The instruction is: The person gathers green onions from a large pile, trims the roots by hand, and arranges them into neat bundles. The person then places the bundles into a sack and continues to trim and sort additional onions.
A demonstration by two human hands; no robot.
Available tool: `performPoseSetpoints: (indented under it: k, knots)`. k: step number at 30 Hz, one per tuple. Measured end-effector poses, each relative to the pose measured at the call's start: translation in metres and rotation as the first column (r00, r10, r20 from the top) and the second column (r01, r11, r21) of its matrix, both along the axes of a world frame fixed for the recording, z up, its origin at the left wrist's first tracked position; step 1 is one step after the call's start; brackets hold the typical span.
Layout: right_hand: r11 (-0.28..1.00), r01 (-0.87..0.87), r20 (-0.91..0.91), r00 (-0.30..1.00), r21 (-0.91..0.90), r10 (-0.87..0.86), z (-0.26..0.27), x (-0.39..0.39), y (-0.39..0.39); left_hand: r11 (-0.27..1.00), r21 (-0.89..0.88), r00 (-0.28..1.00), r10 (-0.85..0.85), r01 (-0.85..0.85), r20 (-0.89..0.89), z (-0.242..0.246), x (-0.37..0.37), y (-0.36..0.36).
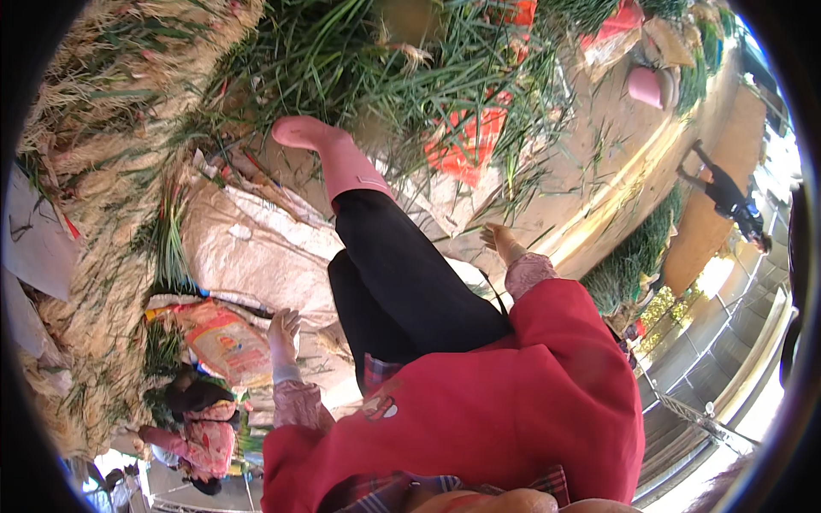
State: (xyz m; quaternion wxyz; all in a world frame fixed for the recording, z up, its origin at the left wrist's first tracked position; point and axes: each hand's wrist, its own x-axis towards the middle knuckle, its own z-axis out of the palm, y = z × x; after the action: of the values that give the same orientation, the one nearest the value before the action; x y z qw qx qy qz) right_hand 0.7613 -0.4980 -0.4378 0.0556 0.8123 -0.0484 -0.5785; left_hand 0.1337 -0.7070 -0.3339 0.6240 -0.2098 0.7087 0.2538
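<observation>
My left hand (284, 332) hangs at the left of my body with nothing in it, near a red and yellow printed sack (229, 345). On the other side, my right hand (503, 242) is held out over the floor, its fingers apart and empty. My pink rubber boot (349, 157) stands beside a heap of long green stalks, apparently green onions (321, 70). A large pale woven sack (256, 247) lies left of my black trousers. A small bundle of green stalks (169, 237) lies at that sack's left edge.
More stalks with pale roots (96, 256) are piled along the left. Red mesh bags (471, 144) and a pink stool or tub (645, 87) lie ahead. A person (205, 436) is low at the lower left; another person (734, 199) stands at the far right.
</observation>
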Motion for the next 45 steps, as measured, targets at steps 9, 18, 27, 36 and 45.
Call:
performPoseSetpoints:
  k: [9, 18, 27, 36, 45]
  knots:
    - [0.545, 0.793, -0.065, 0.58, 0.273, -0.812, -0.177, 0.005, -0.03, 0.93, -0.314, 0.982, -0.181, 0.191, 0.061, 0.005, 0.042, -0.089]
    - [0.171, 0.777, -0.474, 0.525, 0.606, -0.707, -0.195, -0.019, 0.066, 0.908, -0.264, 0.946, -0.308, 0.325, 0.104, -0.008, 0.087, -0.07]
    - [0.088, 0.569, -0.515, 0.792, 0.818, -0.329, 0.224, 0.018, 0.24, 0.96, 0.06, 0.961, -0.276, 0.275, 0.01, 0.085, 0.108, 0.046]
    - [-0.327, -0.891, 0.947, 0.273, 0.315, 0.17, 0.503, 0.051, 0.325, 0.079, 0.148, 0.166, -0.329, 0.986, -0.93, 0.159, 0.159, 0.213]
    - [-0.446, -0.737, 0.86, 0.469, 0.508, 0.202, 0.604, -0.033, 0.381, 0.196, 0.612, 0.642, -0.265, 0.766, -0.719, 0.231, 0.307, 0.355]
